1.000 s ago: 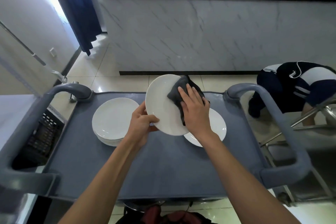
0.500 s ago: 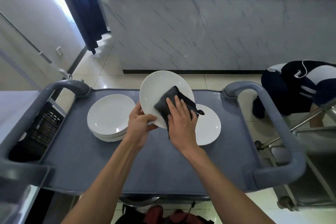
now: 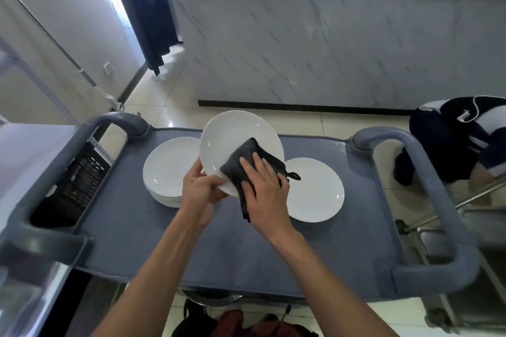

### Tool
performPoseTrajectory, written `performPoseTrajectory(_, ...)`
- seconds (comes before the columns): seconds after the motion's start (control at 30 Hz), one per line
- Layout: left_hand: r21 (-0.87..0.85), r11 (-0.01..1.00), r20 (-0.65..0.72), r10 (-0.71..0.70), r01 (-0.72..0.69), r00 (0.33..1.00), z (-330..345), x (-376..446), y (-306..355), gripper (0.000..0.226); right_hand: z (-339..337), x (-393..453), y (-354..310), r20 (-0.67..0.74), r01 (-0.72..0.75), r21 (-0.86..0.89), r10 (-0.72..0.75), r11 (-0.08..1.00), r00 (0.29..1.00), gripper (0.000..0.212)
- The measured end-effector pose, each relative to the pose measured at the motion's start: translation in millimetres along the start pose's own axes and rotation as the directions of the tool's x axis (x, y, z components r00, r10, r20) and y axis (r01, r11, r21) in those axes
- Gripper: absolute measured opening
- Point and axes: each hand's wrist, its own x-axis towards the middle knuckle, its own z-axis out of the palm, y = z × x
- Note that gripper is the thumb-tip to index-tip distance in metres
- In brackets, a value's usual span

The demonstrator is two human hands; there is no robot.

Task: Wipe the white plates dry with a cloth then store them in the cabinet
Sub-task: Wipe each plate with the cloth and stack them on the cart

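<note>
Pressing cloth (image 3: 241, 161) onto plate (image 3: 232, 139), right fingers (image 3: 257, 169) flat.

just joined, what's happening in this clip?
A person is drying white plates over a grey cart. The left hand holds one plate tilted by its lower edge, while the right hand presses a dark cloth flat against its face. A stack of plates sits on the cart to the left, and a single plate lies to the right. Nothing is stored yet as far as the view shows.
</note>
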Motion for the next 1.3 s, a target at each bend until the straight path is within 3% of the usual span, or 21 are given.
performPoseTrajectory(0.13, -0.008, 1.000, -0.040, -0.013, 0.013, 0.999, -15.0, 5.6, 2.9, 0.064, 9.2, 2.3, -0.7, -0.016, 0.027, -0.055, -0.028, 0.998, 0.999, 0.050)
performPoseTrajectory(0.4, 0.037, 0.998, 0.027, -0.055, 0.054, 0.998, -36.3, 22.7, 21.9, 0.058, 22.3, 19.9, -4.5, -0.077, 0.025, -0.112, -0.033, 0.993, 0.996, 0.049)
performPoseTrajectory(0.97, 0.203, 0.977, 0.340, -0.132, 0.065, 0.931, -57.9, 58.4, 56.8, 0.055, 6.3, 80.7, -15.3, -0.200, -0.049, -0.208, 0.007, 0.977, 0.980, 0.050)
performPoseTrajectory(1.3, 0.214, 0.976, 0.483, -0.146, 0.045, 0.863, -70.5, 64.3, 59.9, 0.055, 15.8, 88.6, -56.8, -0.131, 0.076, -0.210, -0.105, 0.975, 0.986, 0.050)
